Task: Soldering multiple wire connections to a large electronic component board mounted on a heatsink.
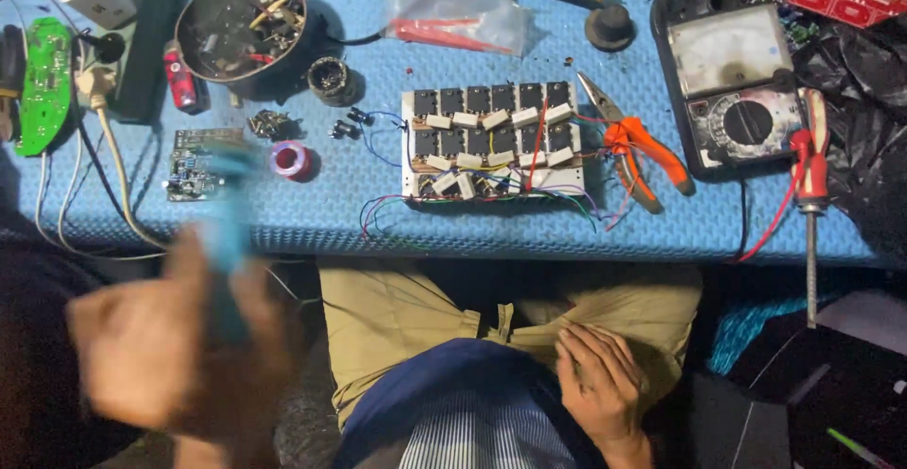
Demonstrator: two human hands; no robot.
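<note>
My left hand (165, 346) is blurred at the lower left, below the table edge, and is shut on a light blue tool handle (227, 228) that points up toward the mat. My right hand (597, 386) rests on my lap on the khaki trousers (397, 313), fingers slightly apart and holding nothing. Straight ahead on the blue mat (378, 214) lies a white board (491, 143) with rows of black blocks, white parts and loose coloured wires. Neither hand touches it.
Orange-handled pliers (642, 153), an analog meter (732, 86) and a red screwdriver (808, 176) lie to the right. To the left are a small green board (194, 162), a solder spool (290, 159), a round bowl of parts (241, 25) and a power strip (142, 25). A plastic bag (458, 11) is at the back.
</note>
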